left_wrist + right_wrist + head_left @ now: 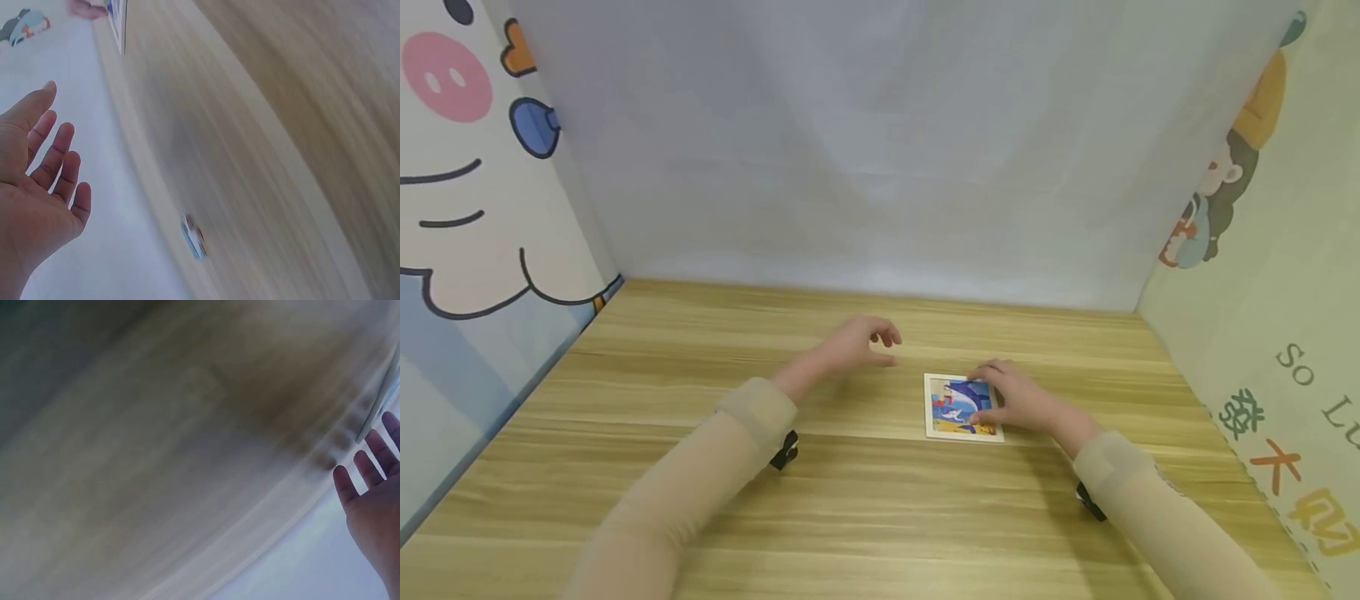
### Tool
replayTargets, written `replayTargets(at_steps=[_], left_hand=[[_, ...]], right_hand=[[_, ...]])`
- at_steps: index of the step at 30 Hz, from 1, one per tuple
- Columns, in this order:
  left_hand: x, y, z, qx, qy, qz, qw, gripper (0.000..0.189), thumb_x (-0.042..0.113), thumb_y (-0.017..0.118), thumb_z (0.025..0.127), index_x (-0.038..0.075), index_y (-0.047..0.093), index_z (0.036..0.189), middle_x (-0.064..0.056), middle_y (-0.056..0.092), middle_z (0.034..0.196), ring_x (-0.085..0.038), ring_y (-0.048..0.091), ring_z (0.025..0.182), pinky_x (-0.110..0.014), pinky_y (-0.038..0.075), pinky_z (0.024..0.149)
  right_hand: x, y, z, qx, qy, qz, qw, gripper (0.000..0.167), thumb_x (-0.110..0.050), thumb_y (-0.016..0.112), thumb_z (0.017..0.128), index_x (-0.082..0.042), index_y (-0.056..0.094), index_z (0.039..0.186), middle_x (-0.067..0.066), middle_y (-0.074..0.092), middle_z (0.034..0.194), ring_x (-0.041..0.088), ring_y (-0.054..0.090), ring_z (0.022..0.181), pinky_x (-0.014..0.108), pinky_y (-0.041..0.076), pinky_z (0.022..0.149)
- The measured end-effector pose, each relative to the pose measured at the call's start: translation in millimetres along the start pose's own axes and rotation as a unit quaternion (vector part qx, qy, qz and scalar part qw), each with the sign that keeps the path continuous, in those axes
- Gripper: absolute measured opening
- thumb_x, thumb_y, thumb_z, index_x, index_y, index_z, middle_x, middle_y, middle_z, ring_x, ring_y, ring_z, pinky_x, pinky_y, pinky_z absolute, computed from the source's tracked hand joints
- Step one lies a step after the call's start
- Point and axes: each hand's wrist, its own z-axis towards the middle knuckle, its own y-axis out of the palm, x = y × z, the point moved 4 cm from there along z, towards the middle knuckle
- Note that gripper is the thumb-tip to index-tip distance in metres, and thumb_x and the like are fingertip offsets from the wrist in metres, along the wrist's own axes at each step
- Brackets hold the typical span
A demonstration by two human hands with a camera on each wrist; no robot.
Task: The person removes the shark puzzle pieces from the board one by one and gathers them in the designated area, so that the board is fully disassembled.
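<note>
A square picture board with a white border and a blue whale scene lies flat on the wooden table. My right hand is at its right side, fingers by the top edge and thumb over the lower part of the picture. In the right wrist view, the fingers are spread and nearly straight beside the board's edge. My left hand hovers left of the board and holds nothing. Its fingers are loosely bent, with the thumb apart from them.
A small blue-edged thing, blurred, shows on the table in the left wrist view. Behind the wooden table hangs a pale cloth. Printed cartoon panels stand on the left and right.
</note>
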Motion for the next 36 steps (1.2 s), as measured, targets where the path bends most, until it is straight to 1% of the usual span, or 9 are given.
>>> replayTargets(at_steps=[5, 7, 9, 14, 19, 22, 29, 33, 36], left_hand=[[15.7, 15.7, 8.7, 0.001, -0.001, 0.049, 0.9988, 0.033, 0.028, 0.074, 0.082, 0.011, 0.067, 0.110, -0.007, 0.061, 0.121, -0.029, 0.048, 0.118, -0.049, 0.032, 0.102], [20.2, 22.9, 13.0, -0.006, -0.005, 0.063, 0.9980, 0.033, 0.030, 0.073, 0.082, 0.015, 0.068, 0.110, -0.006, 0.057, 0.127, -0.031, 0.042, 0.123, -0.054, 0.026, 0.103], [23.9, 30.4, 18.1, -0.014, -0.006, 0.068, 0.9976, 0.032, 0.031, 0.074, 0.081, 0.017, 0.068, 0.110, -0.006, 0.055, 0.129, -0.032, 0.039, 0.126, -0.056, 0.025, 0.103], [29.2, 47.8, 27.7, -0.043, -0.001, 0.087, 0.9953, 0.032, 0.033, 0.074, 0.081, 0.021, 0.068, 0.109, -0.004, 0.055, 0.129, -0.029, 0.039, 0.124, -0.051, 0.027, 0.102], [30.0, 61.5, 32.0, -0.065, 0.005, 0.108, 0.9920, 0.030, 0.036, 0.074, 0.080, 0.022, 0.069, 0.107, -0.003, 0.056, 0.125, -0.024, 0.042, 0.117, -0.046, 0.029, 0.099], [29.8, 66.4, 34.6, -0.067, 0.006, 0.116, 0.9909, 0.030, 0.038, 0.075, 0.079, 0.023, 0.070, 0.104, -0.001, 0.058, 0.120, -0.021, 0.044, 0.113, -0.043, 0.030, 0.097], [27.6, 77.6, 40.1, -0.084, 0.001, 0.122, 0.9890, 0.028, 0.042, 0.072, 0.080, 0.025, 0.070, 0.102, 0.001, 0.058, 0.116, -0.019, 0.043, 0.109, -0.040, 0.030, 0.094], [25.4, 81.9, 40.8, -0.088, -0.013, 0.119, 0.9890, 0.025, 0.041, 0.071, 0.081, 0.026, 0.070, 0.101, 0.001, 0.057, 0.117, -0.019, 0.042, 0.111, -0.040, 0.031, 0.095], [25.6, 82.6, 40.7, -0.090, -0.024, 0.098, 0.9908, 0.023, 0.039, 0.072, 0.082, 0.025, 0.071, 0.100, 0.000, 0.057, 0.118, -0.020, 0.042, 0.114, -0.042, 0.032, 0.098]], right_hand=[[-1, -2, -0.5, 0.031, -0.012, -0.016, 0.9993, 0.066, -0.043, 0.077, 0.075, 0.002, 0.056, 0.119, 0.017, 0.056, 0.120, 0.035, 0.051, 0.113, 0.050, 0.038, 0.100], [-1, -2, -1.0, 0.033, -0.012, -0.018, 0.9992, 0.065, -0.043, 0.077, 0.074, 0.002, 0.057, 0.117, 0.016, 0.057, 0.118, 0.035, 0.052, 0.112, 0.050, 0.039, 0.099], [0, -2, -1.3, 0.030, -0.007, -0.019, 0.9993, 0.064, -0.044, 0.077, 0.074, 0.001, 0.058, 0.116, 0.015, 0.057, 0.118, 0.034, 0.053, 0.112, 0.050, 0.040, 0.099], [1, -2, -1.2, 0.024, 0.000, -0.024, 0.9994, 0.064, -0.048, 0.075, 0.075, -0.001, 0.060, 0.116, 0.013, 0.058, 0.118, 0.032, 0.054, 0.111, 0.048, 0.042, 0.098], [1, -3, -0.9, 0.025, -0.003, -0.016, 0.9996, 0.064, -0.049, 0.076, 0.074, 0.000, 0.064, 0.114, 0.010, 0.060, 0.111, 0.027, 0.057, 0.103, 0.045, 0.046, 0.092], [1, -4, -1.4, 0.026, -0.011, -0.001, 0.9996, 0.061, -0.045, 0.076, 0.075, 0.000, 0.065, 0.114, 0.009, 0.060, 0.109, 0.023, 0.057, 0.098, 0.042, 0.048, 0.088], [4, -6, -2.7, 0.027, -0.026, 0.015, 0.9992, 0.041, -0.030, 0.070, 0.085, -0.002, 0.066, 0.115, 0.006, 0.061, 0.107, 0.019, 0.057, 0.095, 0.038, 0.048, 0.083], [5, -6, -3.0, 0.027, -0.029, 0.014, 0.9991, 0.044, -0.031, 0.072, 0.083, -0.002, 0.066, 0.116, 0.006, 0.061, 0.106, 0.018, 0.056, 0.093, 0.037, 0.047, 0.082], [4, -6, -3.5, 0.029, -0.033, 0.013, 0.9990, 0.046, -0.031, 0.074, 0.081, -0.001, 0.066, 0.115, 0.006, 0.061, 0.105, 0.018, 0.057, 0.093, 0.038, 0.047, 0.082]])
